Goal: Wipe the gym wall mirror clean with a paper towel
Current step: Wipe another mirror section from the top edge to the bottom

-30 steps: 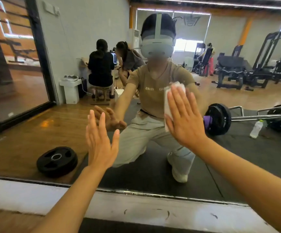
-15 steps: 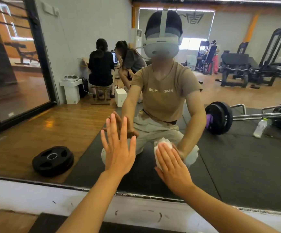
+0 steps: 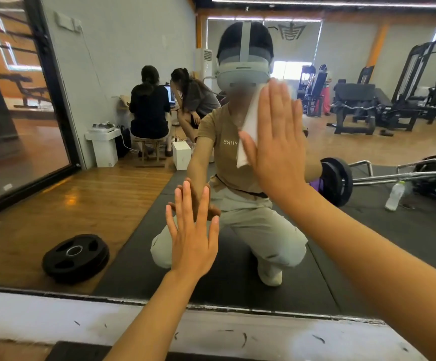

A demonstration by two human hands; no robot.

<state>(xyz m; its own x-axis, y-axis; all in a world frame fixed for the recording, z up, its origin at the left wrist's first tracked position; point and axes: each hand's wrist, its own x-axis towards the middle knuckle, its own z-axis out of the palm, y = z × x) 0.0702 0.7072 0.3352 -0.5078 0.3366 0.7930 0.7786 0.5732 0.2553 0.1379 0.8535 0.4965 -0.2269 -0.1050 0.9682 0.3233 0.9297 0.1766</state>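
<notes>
Under the flat right hand (image 3: 276,142) sits the white paper towel (image 3: 248,131), pressed against the mirror (image 3: 102,204). Its fingers are straight and point up, and the towel peeks out on the thumb side. Lower down and to the left, the left hand (image 3: 192,235) lies flat on the glass with fingers spread, holding nothing. Left of that hand, a black weight plate (image 3: 75,257) shows in the mirror.

Gym (barbell (image 3: 383,177), wt plate (image 3: 75,257), machines (image 3: 404,100))

paper towel (image 3: 248,131) mostly hidden behind right hand (image 3: 276,142)
</notes>
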